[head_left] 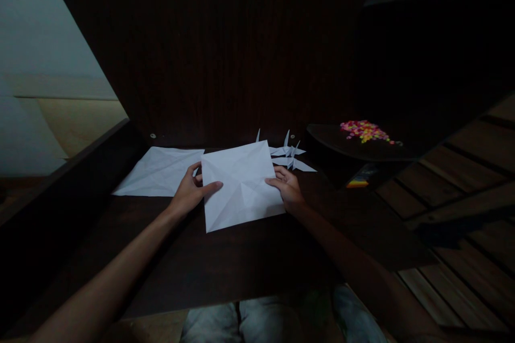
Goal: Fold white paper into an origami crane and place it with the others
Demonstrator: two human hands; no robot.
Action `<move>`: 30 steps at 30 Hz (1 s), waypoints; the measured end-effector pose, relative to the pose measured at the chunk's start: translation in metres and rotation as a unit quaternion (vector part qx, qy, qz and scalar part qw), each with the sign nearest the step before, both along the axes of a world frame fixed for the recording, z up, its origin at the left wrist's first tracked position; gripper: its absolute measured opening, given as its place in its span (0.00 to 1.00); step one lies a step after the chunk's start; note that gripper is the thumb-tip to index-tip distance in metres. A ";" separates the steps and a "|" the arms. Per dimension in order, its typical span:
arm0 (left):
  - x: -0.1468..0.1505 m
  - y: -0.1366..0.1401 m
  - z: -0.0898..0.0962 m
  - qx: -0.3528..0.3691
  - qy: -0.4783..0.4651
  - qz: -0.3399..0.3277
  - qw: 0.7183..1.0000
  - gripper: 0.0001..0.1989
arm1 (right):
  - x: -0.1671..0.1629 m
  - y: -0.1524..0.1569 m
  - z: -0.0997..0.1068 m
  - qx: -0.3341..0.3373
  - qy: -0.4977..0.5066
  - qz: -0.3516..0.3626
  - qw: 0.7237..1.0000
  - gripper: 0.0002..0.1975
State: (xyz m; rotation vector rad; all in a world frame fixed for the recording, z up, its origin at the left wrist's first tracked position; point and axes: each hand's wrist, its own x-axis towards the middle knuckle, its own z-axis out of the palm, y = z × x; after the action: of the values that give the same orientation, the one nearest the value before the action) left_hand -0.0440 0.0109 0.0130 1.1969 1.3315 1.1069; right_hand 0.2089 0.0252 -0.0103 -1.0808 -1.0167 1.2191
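Note:
A white square sheet of paper [241, 171], marked with crossing fold creases, is held up above the desk between my two hands. My left hand [196, 185] grips its left edge, thumb on the front and fingers behind. On the opposite edge, my right hand [287, 186] pinches the paper the same way. Another creased white sheet [161, 171] lies flat on the desk to the left. Behind the held sheet, to its right, sit several folded white paper cranes [292, 158], partly hidden by it.
The dark wooden desk [225, 273] has a raised side panel [60, 198] on the left and a tall back panel [225, 53]. On a curved shelf [325, 136] at right lies a pile of small colourful pieces [366, 131]. Wooden slats [462, 185] show beyond.

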 end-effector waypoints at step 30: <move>-0.004 0.000 0.000 0.081 0.049 -0.067 0.993 0.37 | -0.005 -0.008 0.007 -0.032 -0.046 0.076 0.996 0.12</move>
State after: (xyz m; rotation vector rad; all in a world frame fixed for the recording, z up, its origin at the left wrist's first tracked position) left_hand -0.0482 0.0108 0.0129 1.4551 1.2341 1.0869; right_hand 0.2039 0.0172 -0.0036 -1.1341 -1.1549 1.3422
